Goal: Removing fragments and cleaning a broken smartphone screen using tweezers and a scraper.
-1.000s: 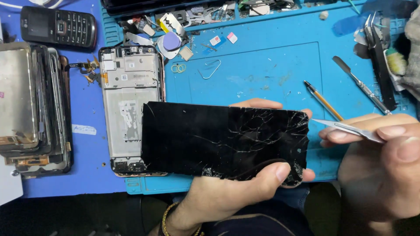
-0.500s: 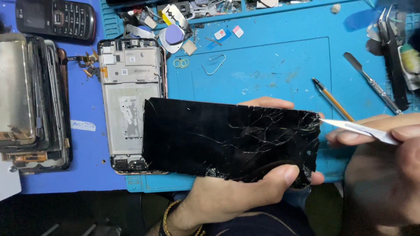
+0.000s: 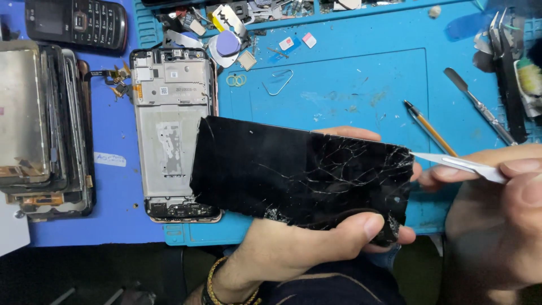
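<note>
The left hand (image 3: 305,248) grips the cracked phone screen (image 3: 299,172) from beneath; the right hand (image 3: 497,209) pinches a metal blade (image 3: 457,165) at its right edge.

My left hand (image 3: 307,243) and right hand (image 3: 497,209) are both bare, no gloves or rings visible. On my left wrist I wear a beaded bracelet (image 3: 217,285) in gold and dark tones. My forearms show no sleeves.

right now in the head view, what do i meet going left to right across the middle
stack of old screens → bare phone frame → cracked black screen held by the left hand → flat metal blade pinched in the right hand
</note>
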